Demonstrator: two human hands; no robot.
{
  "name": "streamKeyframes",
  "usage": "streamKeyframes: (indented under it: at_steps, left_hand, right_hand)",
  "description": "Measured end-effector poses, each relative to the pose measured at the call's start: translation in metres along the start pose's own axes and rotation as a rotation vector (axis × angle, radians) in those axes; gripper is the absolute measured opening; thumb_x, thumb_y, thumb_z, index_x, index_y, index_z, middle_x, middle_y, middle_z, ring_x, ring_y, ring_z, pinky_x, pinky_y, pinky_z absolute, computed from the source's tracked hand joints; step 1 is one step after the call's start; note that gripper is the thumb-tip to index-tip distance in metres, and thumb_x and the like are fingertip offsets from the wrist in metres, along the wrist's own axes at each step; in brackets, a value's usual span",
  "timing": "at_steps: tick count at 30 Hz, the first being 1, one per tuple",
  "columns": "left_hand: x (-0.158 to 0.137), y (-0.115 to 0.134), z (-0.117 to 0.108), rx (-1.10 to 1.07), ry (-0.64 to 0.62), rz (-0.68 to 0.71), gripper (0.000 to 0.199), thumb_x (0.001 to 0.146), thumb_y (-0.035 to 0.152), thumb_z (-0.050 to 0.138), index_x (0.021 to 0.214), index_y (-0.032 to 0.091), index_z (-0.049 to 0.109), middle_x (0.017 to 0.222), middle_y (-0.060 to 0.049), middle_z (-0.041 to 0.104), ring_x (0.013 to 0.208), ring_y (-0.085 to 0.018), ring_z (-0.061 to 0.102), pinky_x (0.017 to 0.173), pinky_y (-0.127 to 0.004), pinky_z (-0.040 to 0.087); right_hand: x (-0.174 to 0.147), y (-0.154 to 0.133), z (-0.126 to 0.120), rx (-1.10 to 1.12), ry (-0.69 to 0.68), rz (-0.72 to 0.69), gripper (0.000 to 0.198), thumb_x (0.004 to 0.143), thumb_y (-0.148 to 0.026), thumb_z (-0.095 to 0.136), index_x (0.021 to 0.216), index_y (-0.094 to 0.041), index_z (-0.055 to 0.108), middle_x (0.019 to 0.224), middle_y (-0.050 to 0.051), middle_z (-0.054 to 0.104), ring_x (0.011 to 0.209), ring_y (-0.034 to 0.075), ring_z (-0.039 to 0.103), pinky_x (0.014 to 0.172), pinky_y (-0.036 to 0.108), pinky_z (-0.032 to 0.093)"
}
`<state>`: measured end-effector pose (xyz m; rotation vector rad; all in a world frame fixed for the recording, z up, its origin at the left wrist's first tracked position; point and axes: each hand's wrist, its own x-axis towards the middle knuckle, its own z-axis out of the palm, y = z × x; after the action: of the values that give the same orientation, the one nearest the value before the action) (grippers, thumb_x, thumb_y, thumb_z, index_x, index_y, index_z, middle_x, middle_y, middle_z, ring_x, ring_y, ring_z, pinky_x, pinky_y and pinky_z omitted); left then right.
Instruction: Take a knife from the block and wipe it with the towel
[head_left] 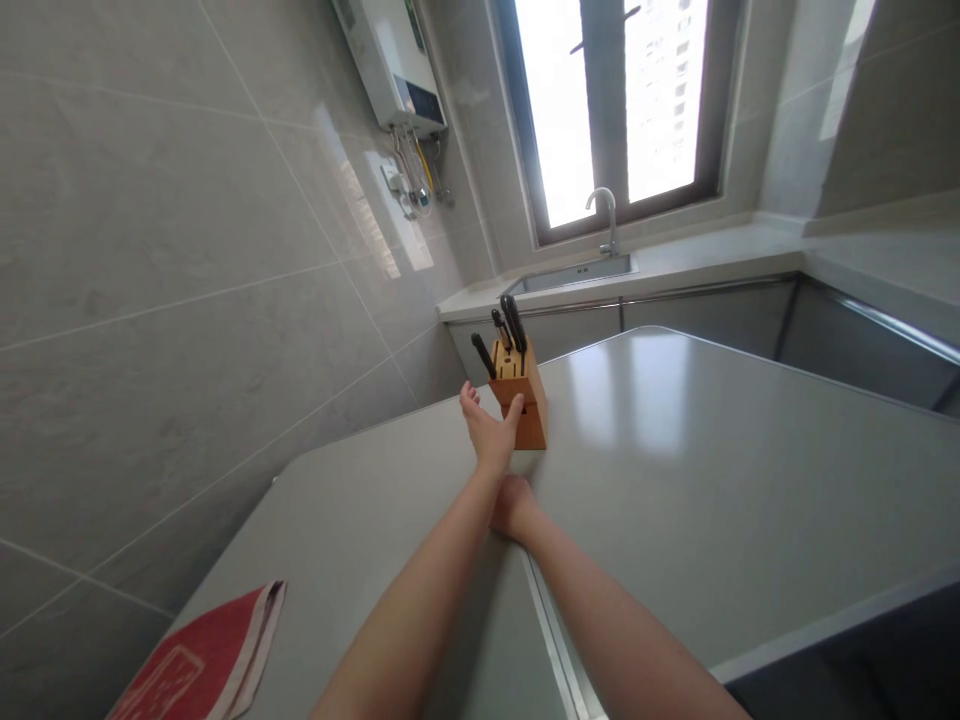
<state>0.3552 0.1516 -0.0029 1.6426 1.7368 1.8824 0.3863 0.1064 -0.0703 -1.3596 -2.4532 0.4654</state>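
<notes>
Knife block [525,400]: wooden, standing upright on the pale grey worktop [712,480], toward its far left part, well apart from the near edge. Black handles [508,330] rise slanted from its top slots, so the grips lean toward the near side and the blades stay sheathed.

Left hand [489,428]: open, fingers spread, thumb laid against the block's near face; touching rather than clamped, a hold that appears to steady the block.

Right hand [512,505]: resting on the worktop just behind the left wrist, curled; whether it is closed on anything cannot be told.

Red cloth [202,660]: folded, lying at the near left corner, well apart from both hands.

Sink [574,272] with tap [604,215]: on the far counter under the window [611,100]. Water heater [394,65]: mounted on the tiled wall.
</notes>
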Motion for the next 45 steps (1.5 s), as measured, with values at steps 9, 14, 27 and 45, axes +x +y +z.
streamKeyframes:
  at_steps: [9,14,27,45]
  left_hand:
    - [-0.035,-0.077,-0.130,0.378,-0.059,0.153,0.029,0.084,0.031,0.047,0.109,0.018,0.050,0.109,-0.010,0.054,0.109,-0.023,0.050,0.099,-0.042,0.037]
    - [-0.050,-0.109,-0.194,0.737,-0.119,0.097,0.037,0.079,0.033,0.050,0.113,0.017,0.051,0.118,-0.012,0.050,0.117,-0.025,0.043,0.103,-0.043,0.032]
    - [-0.061,-0.141,-0.379,1.338,-0.037,-0.464,0.070,0.078,0.056,0.038,0.132,0.012,0.040,0.136,-0.025,0.034,0.125,-0.041,0.034,0.091,-0.056,0.035]
    - [-0.072,-0.152,-0.436,0.882,0.148,-0.412,0.032,0.078,0.041,0.038,0.088,0.021,0.062,0.091,-0.008,0.067,0.092,-0.029,0.060,0.084,-0.040,0.046]
  right_hand:
    - [-0.007,-0.002,-0.002,0.024,0.107,-0.079,0.026,0.088,-0.037,0.043,0.093,-0.022,0.063,0.089,0.004,0.069,0.082,0.018,0.062,0.066,0.027,0.035]
    - [-0.006,-0.002,-0.003,0.023,0.083,-0.047,0.026,0.088,-0.039,0.043,0.092,-0.022,0.063,0.086,0.003,0.068,0.078,0.016,0.060,0.063,0.026,0.031]
    - [-0.004,0.000,0.000,0.046,0.087,-0.060,0.023,0.086,-0.037,0.045,0.088,-0.022,0.062,0.078,0.000,0.066,0.072,0.014,0.057,0.060,0.025,0.029]
    - [-0.003,0.002,0.003,0.077,0.112,-0.065,0.023,0.085,-0.037,0.046,0.087,-0.022,0.063,0.075,0.000,0.065,0.068,0.013,0.055,0.058,0.024,0.028]
